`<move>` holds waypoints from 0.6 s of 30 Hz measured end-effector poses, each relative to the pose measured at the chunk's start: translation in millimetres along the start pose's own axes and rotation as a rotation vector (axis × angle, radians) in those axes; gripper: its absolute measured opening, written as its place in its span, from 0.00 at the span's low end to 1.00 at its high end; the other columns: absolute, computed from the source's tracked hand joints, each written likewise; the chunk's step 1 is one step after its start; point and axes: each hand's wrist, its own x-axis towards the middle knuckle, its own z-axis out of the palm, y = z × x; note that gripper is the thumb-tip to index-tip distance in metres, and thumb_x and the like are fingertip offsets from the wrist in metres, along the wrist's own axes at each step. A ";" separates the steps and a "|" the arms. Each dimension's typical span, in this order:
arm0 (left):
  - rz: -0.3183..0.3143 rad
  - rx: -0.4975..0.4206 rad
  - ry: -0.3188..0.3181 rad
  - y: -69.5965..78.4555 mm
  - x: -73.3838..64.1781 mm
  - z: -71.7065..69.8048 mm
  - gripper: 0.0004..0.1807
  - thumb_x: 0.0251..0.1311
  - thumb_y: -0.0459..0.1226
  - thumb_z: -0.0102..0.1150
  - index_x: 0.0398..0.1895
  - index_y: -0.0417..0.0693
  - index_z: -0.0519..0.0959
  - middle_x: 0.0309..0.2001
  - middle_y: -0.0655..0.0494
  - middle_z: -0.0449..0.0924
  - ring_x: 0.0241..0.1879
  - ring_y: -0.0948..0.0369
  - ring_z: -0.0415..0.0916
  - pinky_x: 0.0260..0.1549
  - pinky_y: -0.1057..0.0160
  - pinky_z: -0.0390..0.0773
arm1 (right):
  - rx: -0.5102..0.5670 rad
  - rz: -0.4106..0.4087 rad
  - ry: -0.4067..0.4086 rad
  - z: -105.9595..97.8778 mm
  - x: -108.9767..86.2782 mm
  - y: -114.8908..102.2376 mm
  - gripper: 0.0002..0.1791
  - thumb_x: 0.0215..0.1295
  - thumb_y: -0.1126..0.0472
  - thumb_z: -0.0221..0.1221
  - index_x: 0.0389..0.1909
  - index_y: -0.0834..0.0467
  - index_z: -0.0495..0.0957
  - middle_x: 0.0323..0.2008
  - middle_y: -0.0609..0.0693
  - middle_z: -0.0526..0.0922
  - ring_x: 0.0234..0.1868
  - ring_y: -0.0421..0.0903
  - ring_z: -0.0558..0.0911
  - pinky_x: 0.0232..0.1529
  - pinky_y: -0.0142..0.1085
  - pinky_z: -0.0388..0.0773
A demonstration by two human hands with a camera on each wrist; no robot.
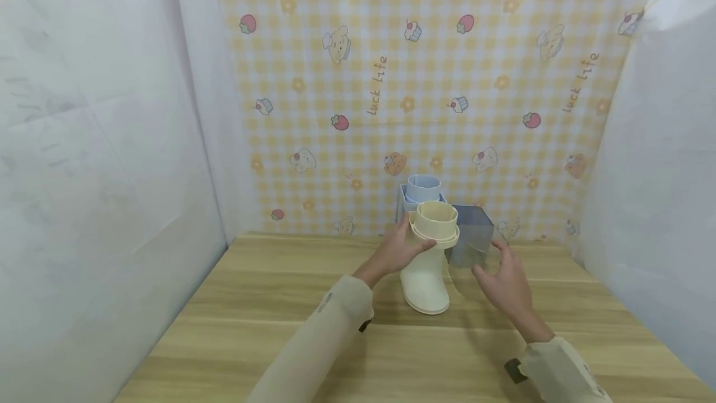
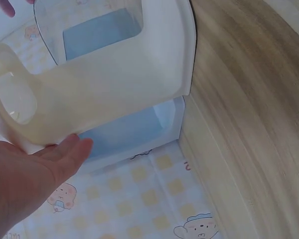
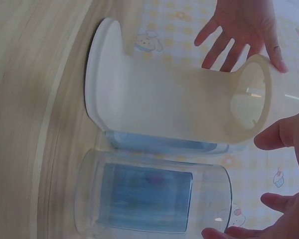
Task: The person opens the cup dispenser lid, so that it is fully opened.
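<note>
A cream boot-shaped stand (image 1: 427,278) with a round collar at its top stands upright on the table. My left hand (image 1: 398,249) rests against its neck, thumb in front near the collar; in the right wrist view the left fingers (image 3: 234,47) look straight and spread against the stand. A clear, grey-tinted box-like container (image 1: 471,235) stands just right of the stand. Beside it my right hand (image 1: 506,282) is spread, its fingertips close to the container's near side; whether they touch cannot be told. Behind the cream stand is a similar light-blue stand (image 1: 423,188), partly hidden.
The wood-grain table (image 1: 268,316) runs back to a yellow checked cloth (image 1: 313,79) hanging close behind the blue stand. White sheets (image 1: 112,173) wall in the left and right sides.
</note>
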 end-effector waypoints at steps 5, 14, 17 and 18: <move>-0.018 0.033 -0.004 -0.4 0.1 -1.0 0.58 0.61 0.65 0.56 0.80 0.43 0.39 0.78 0.44 0.46 0.75 0.47 0.50 0.69 0.46 0.57 | 0.003 0.003 -0.004 -2.1 -1.8 -3.5 0.41 0.64 0.56 0.60 0.73 0.67 0.55 0.65 0.77 0.61 0.59 0.73 0.68 0.48 0.66 0.71; -0.047 0.103 -0.041 2.4 4.0 -6.7 0.58 0.59 0.69 0.51 0.80 0.49 0.39 0.77 0.46 0.52 0.72 0.45 0.57 0.66 0.44 0.62 | -0.008 -0.099 0.077 0.5 -13.6 -20.4 0.40 0.59 0.59 0.63 0.71 0.65 0.60 0.64 0.74 0.64 0.58 0.71 0.69 0.45 0.66 0.73; -0.038 0.116 -0.034 4.2 3.4 -5.7 0.56 0.61 0.69 0.50 0.80 0.50 0.40 0.77 0.46 0.53 0.72 0.45 0.58 0.65 0.43 0.64 | -0.014 -0.189 0.135 5.3 -20.5 -28.1 0.39 0.55 0.62 0.65 0.67 0.68 0.64 0.63 0.72 0.65 0.59 0.72 0.69 0.47 0.67 0.72; -0.036 0.123 -0.033 5.0 2.3 -5.2 0.56 0.61 0.69 0.49 0.80 0.49 0.40 0.77 0.45 0.53 0.72 0.45 0.58 0.66 0.43 0.63 | -0.009 -0.209 0.145 6.8 -22.8 -30.7 0.38 0.54 0.63 0.66 0.67 0.68 0.64 0.63 0.72 0.66 0.60 0.72 0.68 0.49 0.67 0.72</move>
